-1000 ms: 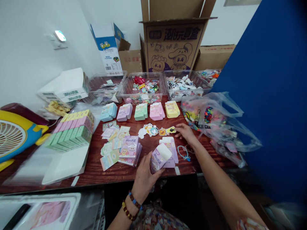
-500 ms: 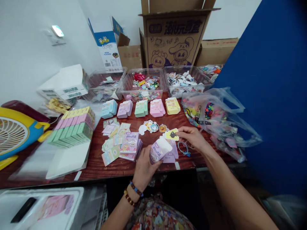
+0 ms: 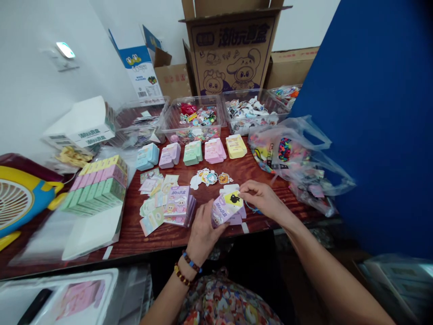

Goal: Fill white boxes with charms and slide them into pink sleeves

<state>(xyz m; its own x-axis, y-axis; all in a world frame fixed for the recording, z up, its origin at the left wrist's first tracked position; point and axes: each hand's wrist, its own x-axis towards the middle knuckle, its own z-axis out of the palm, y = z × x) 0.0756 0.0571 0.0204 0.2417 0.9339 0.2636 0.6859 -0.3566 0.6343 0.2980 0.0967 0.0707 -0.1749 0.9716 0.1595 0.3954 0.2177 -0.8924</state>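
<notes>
My left hand [image 3: 204, 228] is wrapped round a small purple box [image 3: 220, 212] with its top flap up, tilted over the table's front edge. My right hand [image 3: 259, 196] pinches a yellow card [image 3: 233, 198] bearing a black figure, held at the box's mouth. How deep the card sits inside I cannot tell. Partly hidden beneath are more purple box pieces [image 3: 238, 217] and a blue cord [image 3: 252, 208]. Left of the box lies a stack of purple boxes or cards [image 3: 177, 201], beside scattered pastel cards [image 3: 152, 207]. Cut-out stickers [image 3: 208, 177] lie just beyond.
Pastel folded boxes [image 3: 192, 153] stand in a row. Behind them are clear trays [image 3: 194, 133] of trinkets and large cartons [image 3: 232, 54]. Plastic bags [image 3: 287, 153] lie right, against a blue panel [image 3: 372, 113]. Left are packed boxes [image 3: 98, 185] and a yellow fan [image 3: 23, 198].
The yellow card has moved left and down from beside the purple box to its opening, carried by my right hand. My left hand keeps its hold. The view has shifted slightly.
</notes>
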